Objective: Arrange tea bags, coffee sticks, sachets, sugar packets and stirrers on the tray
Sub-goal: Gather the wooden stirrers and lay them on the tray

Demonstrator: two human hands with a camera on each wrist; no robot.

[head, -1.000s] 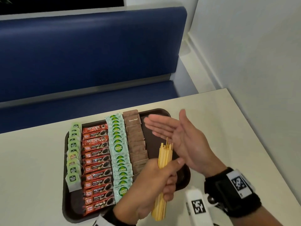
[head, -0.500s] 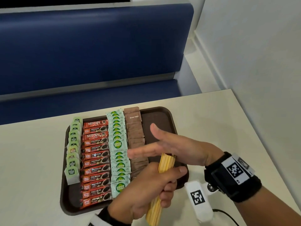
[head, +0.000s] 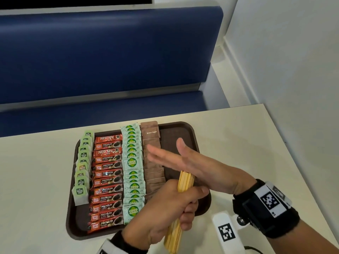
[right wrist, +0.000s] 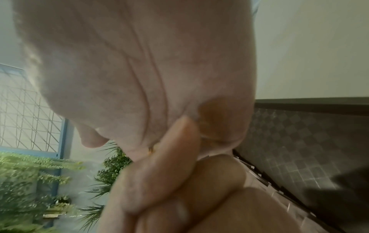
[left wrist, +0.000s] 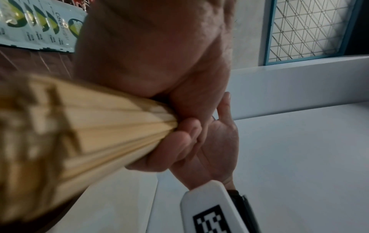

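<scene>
Left hand [head: 161,213] fingers grip the bundle of pale wooden stirrers [head: 184,184] upright over the dark brown plastic tray [head: 190,129]; right hand [head: 192,164], fingers straight, presses flat on its top. Risk: uneven pressing could splay sticks onto the brown sugar packets [head: 153,162].

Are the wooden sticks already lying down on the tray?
No, the left hand grips the bundle of wooden stirrers upright above the tray, with the flat right hand on its top end.
</scene>
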